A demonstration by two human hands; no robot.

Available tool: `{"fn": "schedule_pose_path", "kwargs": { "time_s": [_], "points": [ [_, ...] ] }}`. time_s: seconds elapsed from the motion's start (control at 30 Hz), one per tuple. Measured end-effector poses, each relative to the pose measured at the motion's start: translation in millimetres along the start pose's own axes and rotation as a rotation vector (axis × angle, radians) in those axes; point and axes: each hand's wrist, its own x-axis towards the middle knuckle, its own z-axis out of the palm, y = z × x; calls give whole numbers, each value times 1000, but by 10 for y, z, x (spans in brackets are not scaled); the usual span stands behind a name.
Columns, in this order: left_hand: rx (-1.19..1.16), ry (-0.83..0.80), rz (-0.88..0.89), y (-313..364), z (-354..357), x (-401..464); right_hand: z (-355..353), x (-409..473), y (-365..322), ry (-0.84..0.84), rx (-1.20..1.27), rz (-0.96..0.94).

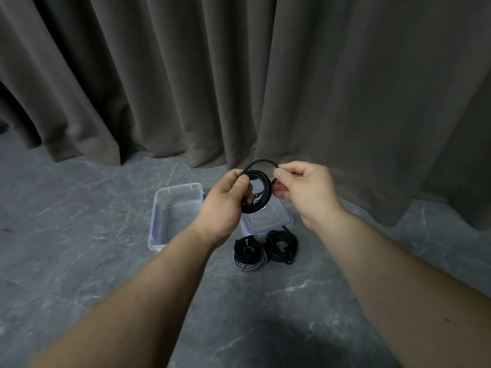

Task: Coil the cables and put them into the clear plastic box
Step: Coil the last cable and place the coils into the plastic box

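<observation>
A black cable [261, 188] wound into a small coil hangs in the air above the floor. My left hand [225, 200] grips the coil's left side, thumb across the loops. My right hand [303, 187] pinches the loose upper loop of the same cable at the coil's right. The clear plastic box [170, 208] with blue clips stands open on the floor, to the left under my left hand, nothing visible inside. Its lid [268, 219] lies to its right. Two coiled cables lie in front of the lid: a black-and-grey one [248, 252] and a black one [281, 247].
The floor [106, 261] is grey, marble-patterned. A heavy brown-grey curtain [239, 75] hangs across the whole back and reaches the floor just behind the box and lid, bulging forward at the right.
</observation>
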Motion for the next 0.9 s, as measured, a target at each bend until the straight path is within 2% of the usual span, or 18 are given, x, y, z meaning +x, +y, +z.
{"fn": "schedule_pose_path", "kwargs": {
  "time_s": [0.13,0.33,0.5,0.57,0.8,0.83,0.9],
  "points": [
    [126,33,29,-35,-18,-1,33,-39,-13,-14,229,98],
    [158,25,47,-23,-32,0,18,-34,-45,8,236,85],
    [90,25,16,-33,-28,-2,44,-92,-14,-89,302,164],
    [74,47,3,-31,-34,1,43,-87,-12,-139,236,171],
    [-10,98,-24,-40,-84,49,77,-86,15,-193,-20,27],
    [-27,107,-23,-32,-77,50,81,-78,32,-159,-66,-32],
    [-43,141,-17,-27,-65,55,74,-75,41,-12,-189,-276]
  ]
}}
